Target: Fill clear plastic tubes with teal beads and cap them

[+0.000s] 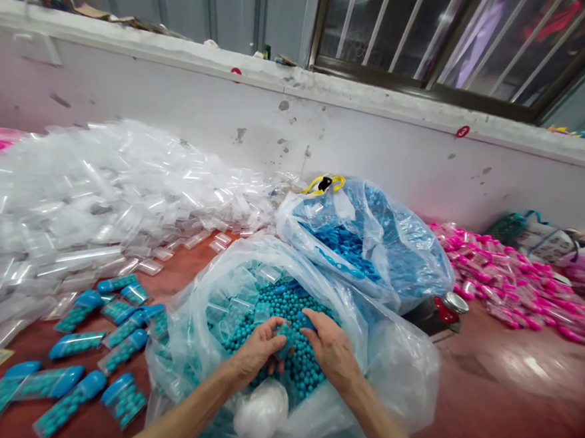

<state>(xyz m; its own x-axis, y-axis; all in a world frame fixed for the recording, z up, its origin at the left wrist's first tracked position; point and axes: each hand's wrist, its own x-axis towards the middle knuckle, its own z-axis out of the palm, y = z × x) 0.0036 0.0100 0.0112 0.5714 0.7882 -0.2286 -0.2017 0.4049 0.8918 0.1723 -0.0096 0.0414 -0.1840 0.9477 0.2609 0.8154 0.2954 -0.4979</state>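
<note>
— Fingers (275, 330) of your left hand (258, 350) are curled down into the teal beads (286, 305), with something small pinched between them and your right hand (330, 352). Agree?

— Mostly. Both hands meet over the beads in the middle of the clear bag (217, 287). Right fingers half-closed, tips on a dark blue piece (306, 322) at the bead surface. I can't tell whether either hand fully grips it or only steadies it.

— Noted. Risks from here, as you judge them?

— Beads are loose and round; a scoop lifted too full would likely shed some over the bag's rim onto the desk (501, 387). The bag wall is thin film, slumped low on the side nearest you, so pressing outward with your wrists could fold it and spill.

— Anything else around the bag?

— Left of it, filled blue-capped packets (76, 344) lie on the desk. Beyond those, a heap of empty clear sleeves (99, 185). Behind the bag, a second bag (365, 244) of blue parts. Right of that, pink packets (508, 287), and a small lidded jar (449, 307) close to the second bag.

— Mix-up risk?

— Possible: the sleeves spill close to the bag's far rim, and a few lie in with the beads.
</note>
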